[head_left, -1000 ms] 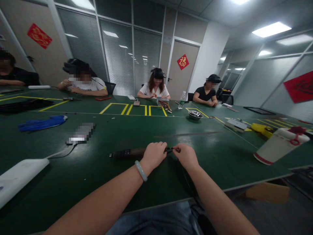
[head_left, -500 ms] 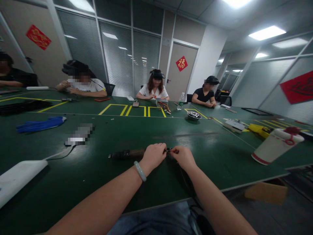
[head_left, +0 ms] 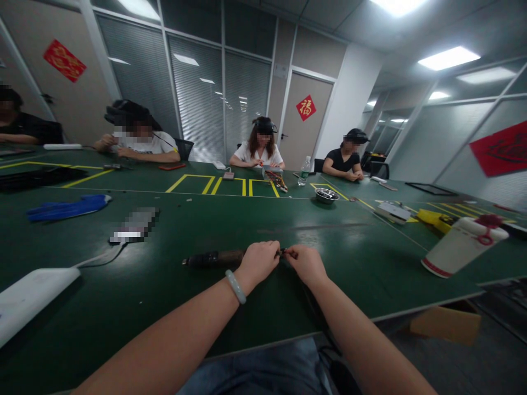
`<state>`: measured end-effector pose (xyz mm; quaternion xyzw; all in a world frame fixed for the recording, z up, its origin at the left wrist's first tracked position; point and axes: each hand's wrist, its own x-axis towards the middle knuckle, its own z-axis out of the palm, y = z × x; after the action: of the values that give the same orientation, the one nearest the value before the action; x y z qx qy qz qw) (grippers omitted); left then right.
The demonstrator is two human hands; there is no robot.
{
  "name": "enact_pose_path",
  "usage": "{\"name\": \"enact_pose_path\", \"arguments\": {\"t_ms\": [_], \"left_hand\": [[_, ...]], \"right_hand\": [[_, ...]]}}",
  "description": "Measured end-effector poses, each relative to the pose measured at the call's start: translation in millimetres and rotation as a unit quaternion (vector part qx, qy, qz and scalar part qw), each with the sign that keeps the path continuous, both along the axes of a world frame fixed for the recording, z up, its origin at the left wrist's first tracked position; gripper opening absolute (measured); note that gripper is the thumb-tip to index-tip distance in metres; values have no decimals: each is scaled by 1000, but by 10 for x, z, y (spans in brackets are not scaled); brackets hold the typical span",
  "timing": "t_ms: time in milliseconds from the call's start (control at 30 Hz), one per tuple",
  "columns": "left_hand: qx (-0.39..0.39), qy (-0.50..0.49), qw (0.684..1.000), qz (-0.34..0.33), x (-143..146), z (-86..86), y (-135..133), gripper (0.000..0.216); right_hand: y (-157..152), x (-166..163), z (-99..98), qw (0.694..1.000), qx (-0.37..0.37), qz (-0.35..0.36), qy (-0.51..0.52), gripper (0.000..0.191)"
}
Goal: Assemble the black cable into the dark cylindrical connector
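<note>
A dark, cylindrical electric screwdriver (head_left: pixel 214 258) lies on the green table, its metal tip facing left. My left hand (head_left: pixel 260 264), with a pale bangle on its wrist, closes over the tool's rear end and hides it. Close beside it, my right hand (head_left: pixel 307 264) is in a pinch at a small dark piece at that rear end, apparently the end of a dark cable (head_left: pixel 312 307). This cable runs under my right wrist toward the table's front edge. Fingers cover most of the spot where tool and cable meet.
To the left are a white power bank (head_left: pixel 39 299), a blue glove (head_left: pixel 69 208) and a blurred-out phone (head_left: pixel 135 225). A white tumbler (head_left: pixel 459 249) stands right, near a metal bowl (head_left: pixel 326 195) and a grey box (head_left: pixel 393 212). Several people sit across the green table (head_left: pixel 173 323).
My right hand has shifted very slightly left, toward my left hand. The left hand and the screwdriver stay in place.
</note>
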<state>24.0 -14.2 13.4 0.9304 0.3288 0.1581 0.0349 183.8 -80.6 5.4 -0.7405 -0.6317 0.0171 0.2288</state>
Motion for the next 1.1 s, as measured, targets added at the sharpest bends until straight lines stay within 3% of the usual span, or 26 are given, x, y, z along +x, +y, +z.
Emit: {"name": "enact_pose_path", "arguments": {"t_ms": [200,367,533,700,867,1000,1100], "left_hand": [[15,-3,1000,-3,19,-26,20,9],[15,1,1000,-10,-3,-10,14,12],[-2,9,1000,-10,-33,38,-19,15],[46,-46,996,-61,-71,44,-31,24],[66,-75,986,-131,-200,45,-40,38],[24,-59,990,-126,-256,-13,3,44],[-16,-50,993,-104,-230,-107,47,50]], "right_hand": [[46,28,64,991,-13,69,-116,22],[150,122,64,982,3,150,-113,19],[192,133,84,974,-83,139,-160,21],[277,122,86,969,-79,121,-198,22],[145,616,134,983,-98,-16,-152,20],[-488,1341,84,965,-126,-189,-132,23],[-1039,1692,13,934,-167,-288,-128,29]]}}
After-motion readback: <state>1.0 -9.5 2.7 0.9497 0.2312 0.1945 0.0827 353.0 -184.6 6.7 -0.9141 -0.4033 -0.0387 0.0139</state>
